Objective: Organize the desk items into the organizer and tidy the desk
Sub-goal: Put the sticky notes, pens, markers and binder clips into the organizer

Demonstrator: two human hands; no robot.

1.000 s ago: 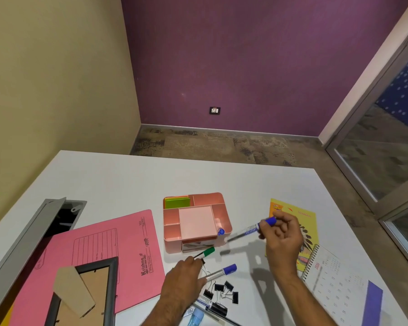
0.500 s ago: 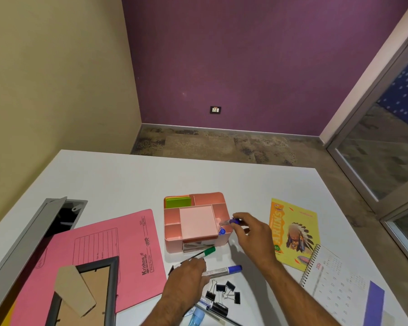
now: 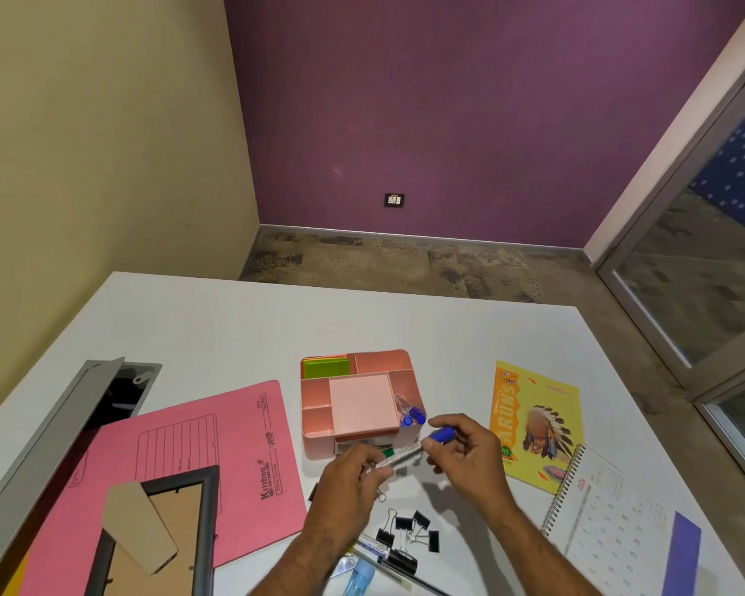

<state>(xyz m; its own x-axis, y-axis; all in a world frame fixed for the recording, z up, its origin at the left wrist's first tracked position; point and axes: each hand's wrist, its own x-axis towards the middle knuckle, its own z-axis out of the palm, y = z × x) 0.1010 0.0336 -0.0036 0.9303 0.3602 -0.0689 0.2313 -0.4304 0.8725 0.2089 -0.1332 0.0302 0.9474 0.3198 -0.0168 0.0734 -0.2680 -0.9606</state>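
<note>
The pink organizer stands mid-desk with green sticky notes, a pink notepad and two blue-capped pens in its right slot. Just in front of it, a blue-capped marker is held off the desk between both hands. My left hand grips its tail end, with a green-capped pen also at its fingertips. My right hand pinches the marker's blue cap. Black binder clips and more pens lie near my wrists.
A pink folder with a picture frame on it lies left, beside an open cable hatch. A yellow book and a spiral calendar lie right. The white desk ends at the far edge.
My right hand put its blue-capped pen into the organizer's right slot, then came back. My left hand lifted the blue-capped marker off the desk and my right hand took hold of its cap.
</note>
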